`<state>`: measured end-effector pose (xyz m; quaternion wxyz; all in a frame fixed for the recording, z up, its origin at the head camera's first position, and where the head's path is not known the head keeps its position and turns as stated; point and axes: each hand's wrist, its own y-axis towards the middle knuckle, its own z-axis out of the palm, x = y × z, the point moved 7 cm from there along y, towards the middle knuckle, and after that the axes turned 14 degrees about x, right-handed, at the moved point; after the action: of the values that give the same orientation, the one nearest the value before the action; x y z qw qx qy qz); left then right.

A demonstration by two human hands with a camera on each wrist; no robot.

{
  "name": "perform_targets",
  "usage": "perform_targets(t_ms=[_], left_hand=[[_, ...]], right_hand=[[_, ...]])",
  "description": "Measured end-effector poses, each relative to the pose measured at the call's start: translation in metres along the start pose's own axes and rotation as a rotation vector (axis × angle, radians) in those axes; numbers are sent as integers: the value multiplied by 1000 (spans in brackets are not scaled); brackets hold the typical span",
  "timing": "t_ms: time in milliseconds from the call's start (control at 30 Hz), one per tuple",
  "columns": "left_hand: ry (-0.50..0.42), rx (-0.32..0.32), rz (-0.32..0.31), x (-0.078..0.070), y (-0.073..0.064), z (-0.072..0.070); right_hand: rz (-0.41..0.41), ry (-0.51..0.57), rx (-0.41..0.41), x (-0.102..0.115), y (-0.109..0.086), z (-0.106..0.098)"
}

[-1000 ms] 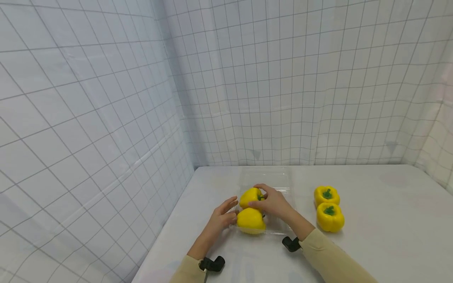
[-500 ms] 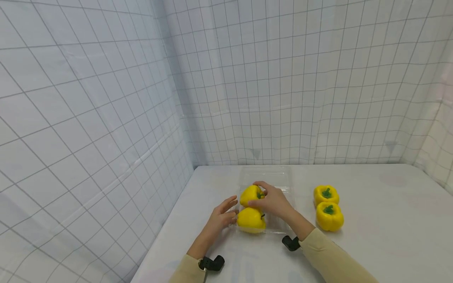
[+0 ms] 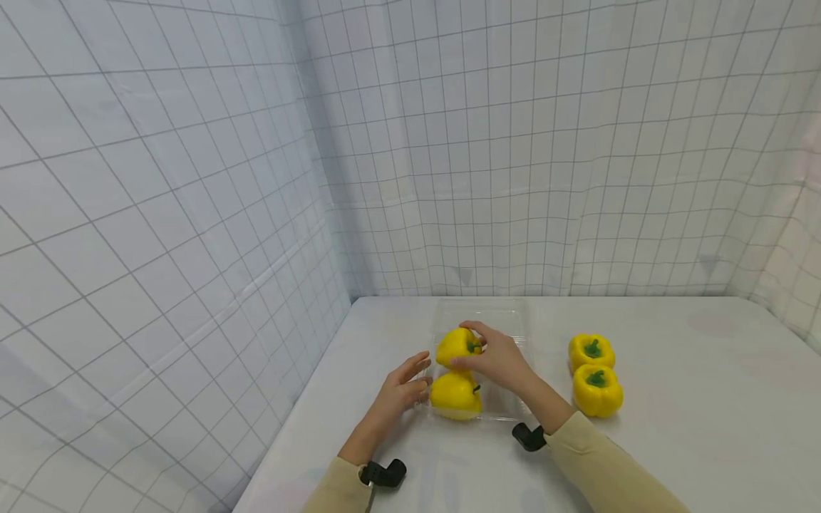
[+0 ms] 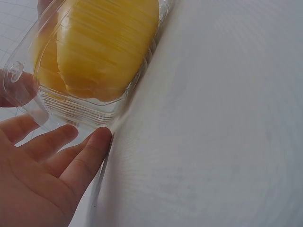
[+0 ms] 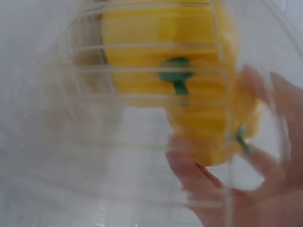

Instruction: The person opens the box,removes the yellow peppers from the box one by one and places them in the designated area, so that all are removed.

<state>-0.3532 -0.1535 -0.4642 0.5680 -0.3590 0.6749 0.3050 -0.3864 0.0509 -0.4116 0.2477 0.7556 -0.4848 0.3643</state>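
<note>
Left hand [image 3: 396, 392], fingers apart, seemingly steadies the clear clamshell [image 3: 502, 405]; right hand [image 3: 503, 363] pinches a yellow bell pepper [image 3: 452, 347] at its back left.

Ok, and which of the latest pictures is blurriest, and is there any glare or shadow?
Right wrist: blurriest, the held pepper looks smeared; left wrist: clearer but greyish, with pale streaks of glare on the clear container; head: sharpest, fairly evenly lit, with a soft shadow on the table beside the left hand.

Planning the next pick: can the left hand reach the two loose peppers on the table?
Probably not easily: the left hand is beside the box, with the box and occupied right hand between it and those peppers.
</note>
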Motion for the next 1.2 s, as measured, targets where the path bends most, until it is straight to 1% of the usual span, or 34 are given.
perform_targets(t_ms=[233,533,700,967,1200], left_hand=[[-3,-4,4,-2,0,0],[8,-6,2,-2,0,0],[18,-12,-4,1,1,-2],[29,-6,-12,4,0,-2],[17,-6,7,2,0,-2]], right_hand=[[-34,-28,-17,8,-6,-5],[-33,-46,-23,16,-12,-10],[-38,-59,-27,21,-14,-13],[-38,-46,-28,19,-16,-16],[-52,-32,-41,22,-19,-22]])
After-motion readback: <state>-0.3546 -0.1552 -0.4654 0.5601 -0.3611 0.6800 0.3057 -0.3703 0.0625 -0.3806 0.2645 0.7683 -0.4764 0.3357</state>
